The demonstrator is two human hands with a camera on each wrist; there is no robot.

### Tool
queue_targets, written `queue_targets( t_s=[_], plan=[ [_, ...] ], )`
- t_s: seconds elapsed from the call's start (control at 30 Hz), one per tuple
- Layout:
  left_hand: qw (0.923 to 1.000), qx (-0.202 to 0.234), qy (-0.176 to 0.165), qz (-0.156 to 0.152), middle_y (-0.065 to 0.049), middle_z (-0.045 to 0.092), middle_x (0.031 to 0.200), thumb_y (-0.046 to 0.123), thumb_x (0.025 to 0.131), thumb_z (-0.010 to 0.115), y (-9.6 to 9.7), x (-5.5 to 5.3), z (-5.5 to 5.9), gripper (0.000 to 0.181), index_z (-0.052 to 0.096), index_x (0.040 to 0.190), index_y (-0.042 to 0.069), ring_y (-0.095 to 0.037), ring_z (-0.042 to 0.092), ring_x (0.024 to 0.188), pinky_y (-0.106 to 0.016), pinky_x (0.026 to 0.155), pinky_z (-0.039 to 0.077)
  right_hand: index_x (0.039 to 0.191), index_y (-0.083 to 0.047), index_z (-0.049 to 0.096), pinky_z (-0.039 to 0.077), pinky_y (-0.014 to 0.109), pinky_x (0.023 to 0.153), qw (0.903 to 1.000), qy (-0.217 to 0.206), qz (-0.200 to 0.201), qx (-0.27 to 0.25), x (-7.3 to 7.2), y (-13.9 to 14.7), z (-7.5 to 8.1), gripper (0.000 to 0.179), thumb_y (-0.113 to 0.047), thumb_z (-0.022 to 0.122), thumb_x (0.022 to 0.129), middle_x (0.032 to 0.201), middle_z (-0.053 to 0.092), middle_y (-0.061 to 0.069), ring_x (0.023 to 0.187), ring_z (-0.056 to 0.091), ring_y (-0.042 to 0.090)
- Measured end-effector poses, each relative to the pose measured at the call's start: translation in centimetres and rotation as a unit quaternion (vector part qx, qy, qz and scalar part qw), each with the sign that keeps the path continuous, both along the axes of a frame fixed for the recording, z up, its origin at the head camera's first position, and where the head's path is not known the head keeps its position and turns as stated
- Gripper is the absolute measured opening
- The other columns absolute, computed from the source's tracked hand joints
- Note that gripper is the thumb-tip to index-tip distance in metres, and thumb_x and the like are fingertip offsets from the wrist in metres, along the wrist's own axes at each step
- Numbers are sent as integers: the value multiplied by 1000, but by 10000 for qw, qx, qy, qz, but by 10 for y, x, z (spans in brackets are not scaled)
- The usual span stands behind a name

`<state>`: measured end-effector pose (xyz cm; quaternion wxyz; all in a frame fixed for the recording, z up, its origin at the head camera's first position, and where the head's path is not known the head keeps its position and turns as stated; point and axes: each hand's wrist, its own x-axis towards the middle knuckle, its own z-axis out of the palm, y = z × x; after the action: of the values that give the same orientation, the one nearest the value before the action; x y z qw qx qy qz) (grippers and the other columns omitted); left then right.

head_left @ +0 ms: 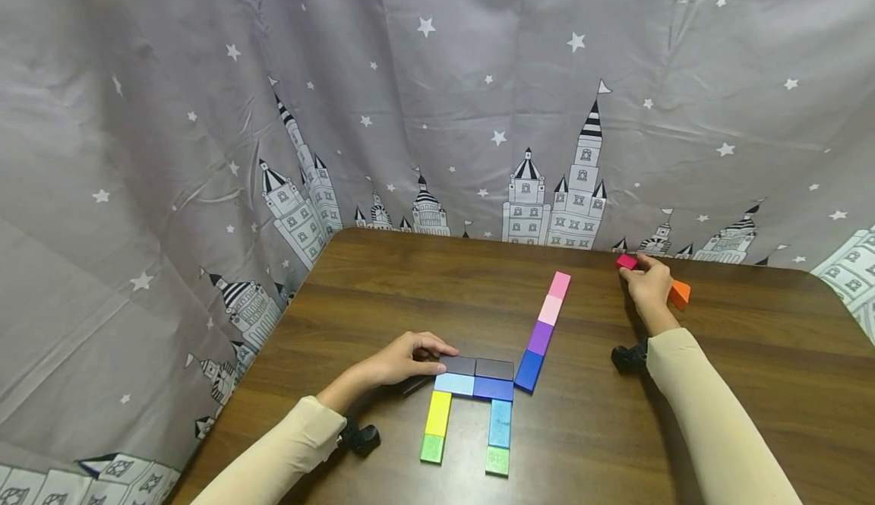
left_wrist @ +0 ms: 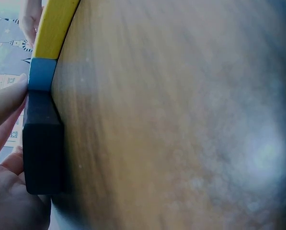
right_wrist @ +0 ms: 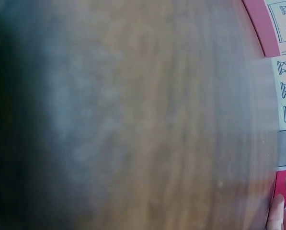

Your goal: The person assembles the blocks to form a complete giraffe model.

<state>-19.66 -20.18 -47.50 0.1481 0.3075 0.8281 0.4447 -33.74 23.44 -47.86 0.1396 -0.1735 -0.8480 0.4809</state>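
Observation:
At the back right of the table, my right hand (head_left: 649, 283) pinches a small red block (head_left: 627, 262) between thumb and fingers. The red block (right_wrist: 281, 184) and fingertips show at the right wrist view's lower right edge. An orange block (head_left: 680, 294) lies just beyond that hand's right side. My left hand (head_left: 403, 359) rests beside the left end of two black blocks (head_left: 494, 369), its thumb and fingertips right at the corner. Partly under this hand is another dark piece (head_left: 415, 386); a black block (left_wrist: 43, 158) stands large beside the fingers in the left wrist view.
Light blue (head_left: 454, 385) and dark blue (head_left: 492, 389) blocks lie against the black ones. Two legs run nearer, yellow (head_left: 438, 414) with green and blue (head_left: 500, 423) with green. A slanting row of blue, purple (head_left: 541, 338) and pink blocks rises right. A curtain (head_left: 437, 110) hangs behind.

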Motion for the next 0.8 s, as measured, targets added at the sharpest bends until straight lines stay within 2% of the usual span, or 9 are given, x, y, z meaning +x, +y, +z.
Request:
queue_targets(
  t_s=[0.1,0.23,0.33,0.63,0.73,0.8],
  plan=[
    [10000,-1,-28,-9,-10,67,119,11,95,69,0,0,1,31,69,124,1,-25,59,113,-40,95,50,133,7,59,39,17,66,10000,-43,-38,-40,-1,0,0,48,-1,71,88,115,66,29,61,45,-8],
    [10000,4,-78,-2,-10,67,120,12,95,69,-1,1,1,32,69,125,1,-26,59,113,-42,96,49,131,7,60,42,33,84,10000,-27,-78,-21,-2,0,-1,47,3,70,86,115,65,30,82,52,15],
    [10000,12,-88,16,-10,67,120,12,95,69,-1,1,1,31,69,125,0,-27,59,113,-42,96,49,130,8,61,40,40,89,10000,-29,-91,-25,-3,-1,0,45,4,70,85,112,65,30,91,52,27],
    [10000,41,-41,-4,-11,67,119,12,95,68,-1,1,2,31,68,124,0,-28,59,113,-41,95,50,129,8,61,38,46,99,9999,-152,8,25,-5,1,0,43,4,67,87,119,63,31,107,52,37],
    [10000,21,-36,-7,-10,67,120,12,95,68,-1,1,2,31,69,125,0,-26,59,113,-38,95,50,128,8,62,40,43,94,9998,-175,24,95,-7,2,1,42,3,68,87,118,63,31,104,53,35],
    [10000,6,-28,-11,-9,67,120,12,95,69,-1,0,1,31,69,125,1,-24,59,113,-37,95,50,127,8,64,41,37,87,9997,-191,34,122,-8,3,1,41,3,69,86,113,66,29,96,55,29]
  ],
)
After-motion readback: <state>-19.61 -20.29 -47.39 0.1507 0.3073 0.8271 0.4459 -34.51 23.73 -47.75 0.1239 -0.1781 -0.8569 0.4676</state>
